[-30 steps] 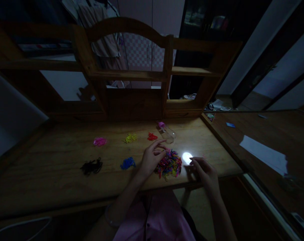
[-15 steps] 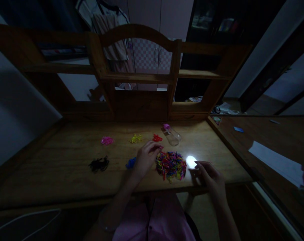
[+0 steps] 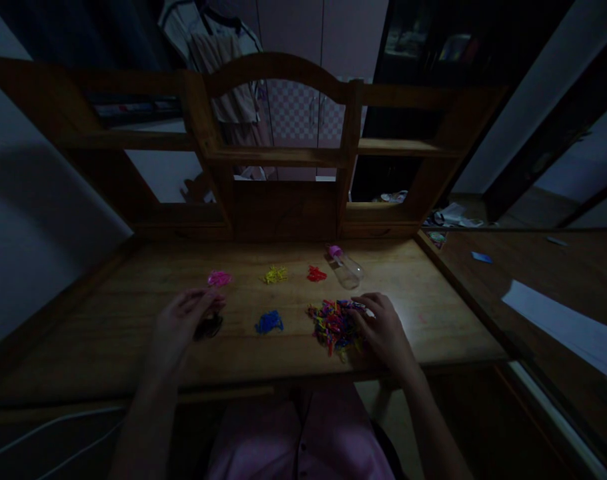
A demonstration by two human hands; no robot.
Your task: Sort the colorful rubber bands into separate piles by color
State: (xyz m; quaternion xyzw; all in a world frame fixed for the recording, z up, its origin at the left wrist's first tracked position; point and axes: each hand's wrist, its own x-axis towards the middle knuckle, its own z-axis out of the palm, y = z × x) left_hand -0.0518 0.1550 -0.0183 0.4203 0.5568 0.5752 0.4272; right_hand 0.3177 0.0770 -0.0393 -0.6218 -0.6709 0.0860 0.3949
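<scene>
My left hand (image 3: 183,317) is over the left of the table, its fingertips pinched together above the black pile (image 3: 209,325) and just below the pink pile (image 3: 219,277). Whatever the pinch holds is too small and dark to make out. On the right, my right hand (image 3: 382,328) rests at the edge of a mixed heap of small, thin, coloured pieces (image 3: 333,328). Its thumb and forefinger close on the top of that heap; what lies between them is hidden. A blue pile (image 3: 269,321) lies between my hands, with yellow (image 3: 274,274) and red (image 3: 316,273) piles farther back.
A clear bottle with a pink cap (image 3: 348,272) lies behind the mixed heap. The wooden table (image 3: 133,320) has a shelf frame (image 3: 283,157) along its back. White papers (image 3: 558,327) and a small blue card (image 3: 481,257) are on the surface to the right.
My left hand has gone from beside the mixed heap leftward to the black pile, uncovering the blue pile. My right hand has moved left onto the heap, and the bright light spot no longer shows.
</scene>
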